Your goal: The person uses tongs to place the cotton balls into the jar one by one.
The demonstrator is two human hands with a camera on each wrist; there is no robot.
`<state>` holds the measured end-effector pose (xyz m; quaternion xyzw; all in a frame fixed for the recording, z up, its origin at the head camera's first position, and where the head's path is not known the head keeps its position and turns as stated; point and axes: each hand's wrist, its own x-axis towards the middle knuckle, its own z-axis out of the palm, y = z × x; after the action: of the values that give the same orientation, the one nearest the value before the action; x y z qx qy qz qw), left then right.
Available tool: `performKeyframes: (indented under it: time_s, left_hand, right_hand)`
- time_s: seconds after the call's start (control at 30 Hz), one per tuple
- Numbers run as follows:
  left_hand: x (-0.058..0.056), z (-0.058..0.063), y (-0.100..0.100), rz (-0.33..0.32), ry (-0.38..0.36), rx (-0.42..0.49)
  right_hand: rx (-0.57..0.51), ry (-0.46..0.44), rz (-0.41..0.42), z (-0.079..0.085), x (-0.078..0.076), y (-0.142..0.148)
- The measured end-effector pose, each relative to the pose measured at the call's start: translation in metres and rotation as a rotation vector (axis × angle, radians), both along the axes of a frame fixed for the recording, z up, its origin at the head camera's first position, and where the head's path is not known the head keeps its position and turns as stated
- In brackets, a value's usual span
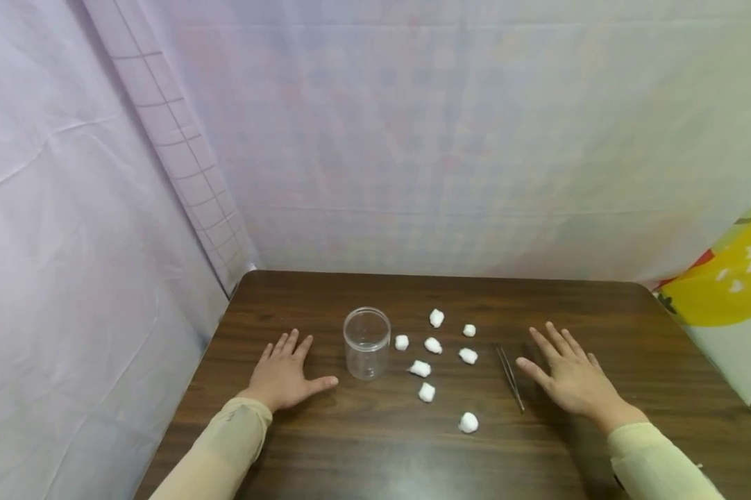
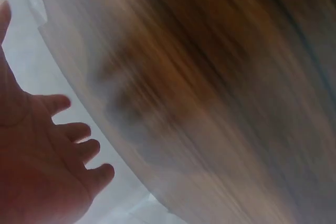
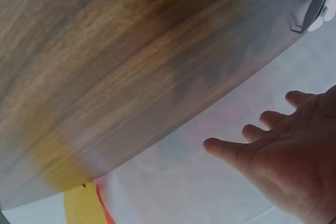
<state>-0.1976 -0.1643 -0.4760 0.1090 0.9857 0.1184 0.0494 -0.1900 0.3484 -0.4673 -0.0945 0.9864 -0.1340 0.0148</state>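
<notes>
dark metal, by the look of it, for the tweezers (image 1: 511,380): on the thumb side of the right hand (image 1: 569,378), just beside, not touching, and well apart from the left hand (image 1: 282,378). long axis running away from the body, far end slanted toward the left hand's side. between the hands, eight white cotton balls (image 1: 433,345), and, just off the left thumb's tip, an upright clear jar (image 1: 367,364). both hands palm down, fingers straight and spread, holding nothing. hard to tell: whether touching the table (image 1: 319,451). in the right wrist view, only one end of the tweezers, cut off at the corner; in the left, no tweezers, mostly blurred table.
</notes>
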Motion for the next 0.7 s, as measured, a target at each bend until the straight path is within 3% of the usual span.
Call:
performKeyframes:
  time_s: [0.13, 0.27, 0.43, 0.7]
  left_hand:
    - [0.000, -0.001, 0.013, -0.048, -0.030, 0.014]
    - [-0.002, 0.002, 0.027, -0.055, -0.038, 0.012]
    - [-0.004, 0.003, 0.043, -0.024, -0.022, 0.046]
    - [-0.007, -0.007, 0.060, 0.038, 0.042, 0.136]
  right_hand:
    - [0.001, 0.007, 0.001, 0.002, 0.003, -0.001]
    - [0.016, 0.016, 0.010, 0.005, 0.005, -0.005]
    - [0.067, 0.032, 0.043, 0.011, 0.009, -0.014]
    - [0.113, 0.077, 0.094, 0.019, 0.014, -0.026]
